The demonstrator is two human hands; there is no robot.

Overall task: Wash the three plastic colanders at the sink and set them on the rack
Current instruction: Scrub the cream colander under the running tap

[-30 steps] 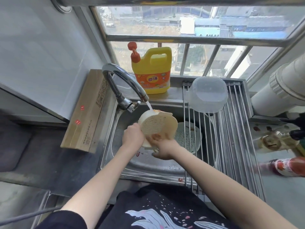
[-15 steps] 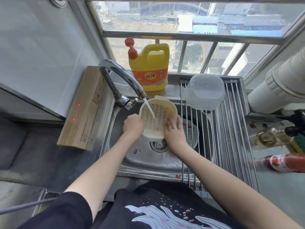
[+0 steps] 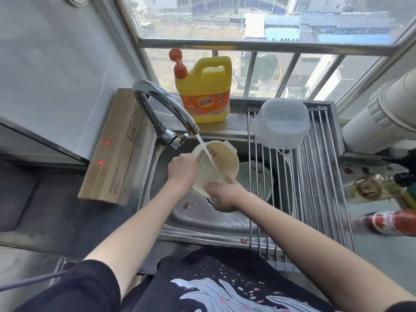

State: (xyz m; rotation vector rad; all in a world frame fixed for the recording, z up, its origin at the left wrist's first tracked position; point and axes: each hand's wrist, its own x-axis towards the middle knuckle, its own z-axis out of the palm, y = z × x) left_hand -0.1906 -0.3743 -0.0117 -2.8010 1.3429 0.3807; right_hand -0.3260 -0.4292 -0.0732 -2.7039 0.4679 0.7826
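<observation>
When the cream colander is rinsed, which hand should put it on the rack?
Probably the right hand: it holds the cream colander on the side nearer the rack, while the left hand grips its far rim.

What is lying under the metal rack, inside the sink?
A white colander lies in the sink, showing through the rack bars. Its left edge is covered by the cream colander that both hands hold under the tap.

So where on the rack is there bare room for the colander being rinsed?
The steel roll-up rack is bare along its near and right rods, between the upturned clear plastic bowl at its far end and the red-labelled bottle on the counter. Its left rods lie over the pale green colander in the sink. Both hands grip the cream colander.
</observation>
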